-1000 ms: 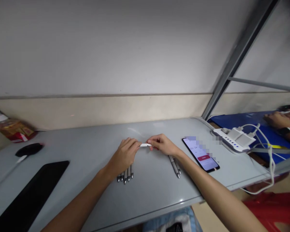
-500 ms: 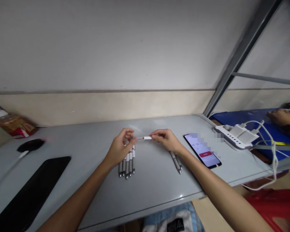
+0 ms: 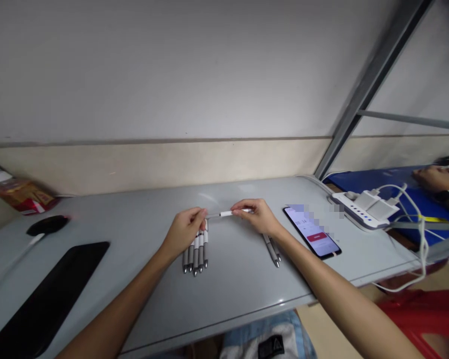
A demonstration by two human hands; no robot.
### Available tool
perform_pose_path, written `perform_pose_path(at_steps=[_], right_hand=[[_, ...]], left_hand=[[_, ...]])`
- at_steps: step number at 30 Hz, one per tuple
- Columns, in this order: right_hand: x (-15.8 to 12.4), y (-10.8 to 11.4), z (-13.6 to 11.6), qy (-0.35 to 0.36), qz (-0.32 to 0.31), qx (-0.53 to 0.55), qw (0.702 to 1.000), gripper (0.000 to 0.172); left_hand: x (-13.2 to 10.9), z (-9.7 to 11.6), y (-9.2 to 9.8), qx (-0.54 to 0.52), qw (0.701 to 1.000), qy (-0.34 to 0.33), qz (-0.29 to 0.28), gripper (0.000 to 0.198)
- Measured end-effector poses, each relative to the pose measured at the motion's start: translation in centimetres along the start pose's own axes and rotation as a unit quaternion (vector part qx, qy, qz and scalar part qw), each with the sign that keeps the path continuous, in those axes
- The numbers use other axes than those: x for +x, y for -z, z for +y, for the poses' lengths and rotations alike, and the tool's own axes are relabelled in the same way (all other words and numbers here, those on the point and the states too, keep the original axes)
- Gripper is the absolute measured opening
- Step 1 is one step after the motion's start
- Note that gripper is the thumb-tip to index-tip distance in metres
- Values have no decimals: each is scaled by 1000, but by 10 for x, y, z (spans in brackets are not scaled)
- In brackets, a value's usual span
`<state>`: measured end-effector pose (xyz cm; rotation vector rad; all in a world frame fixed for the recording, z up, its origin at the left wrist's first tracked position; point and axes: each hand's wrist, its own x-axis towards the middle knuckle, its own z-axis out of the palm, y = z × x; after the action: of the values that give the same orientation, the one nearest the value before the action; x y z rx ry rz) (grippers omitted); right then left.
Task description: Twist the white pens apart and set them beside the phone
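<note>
While hands (image 3: 186, 230) hold a pen (image 3: 226, 214), more pens (image 3: 196, 255) nearby

Eight pens (image 3: 196, 254) (one held), one bottle (image 3: 24, 197), one power strip (image 3: 355, 211).

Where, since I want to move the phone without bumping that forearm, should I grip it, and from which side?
Probably by its long edges, around mid-length, coming from above and the right. The phone lies flat, screen up, a slim rectangle with straight parallel sides, and the right forearm passes close on its left.
</note>
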<state>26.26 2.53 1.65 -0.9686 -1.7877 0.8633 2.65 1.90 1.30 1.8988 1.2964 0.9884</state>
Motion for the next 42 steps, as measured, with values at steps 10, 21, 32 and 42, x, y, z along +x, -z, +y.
perform_pose_path(at_steps=[10, 21, 32, 42], right_hand=[[-1, -2, -1, 0, 4, -2, 1000, 20], [-4, 6, -8, -37, -83, -28, 995, 38], [-2, 12, -1, -261, -205, 326, 885, 33], [2, 14, 2, -267, -99, 423, 860, 20]], left_hand=[[-1, 6, -1, 3, 1000, 0, -31, 38], [-4, 5, 11, 143, 986, -80, 42, 27], [-8, 15, 12, 203, 930, -284, 113, 21], [-11, 13, 12, 228, 931, -269, 98, 16]])
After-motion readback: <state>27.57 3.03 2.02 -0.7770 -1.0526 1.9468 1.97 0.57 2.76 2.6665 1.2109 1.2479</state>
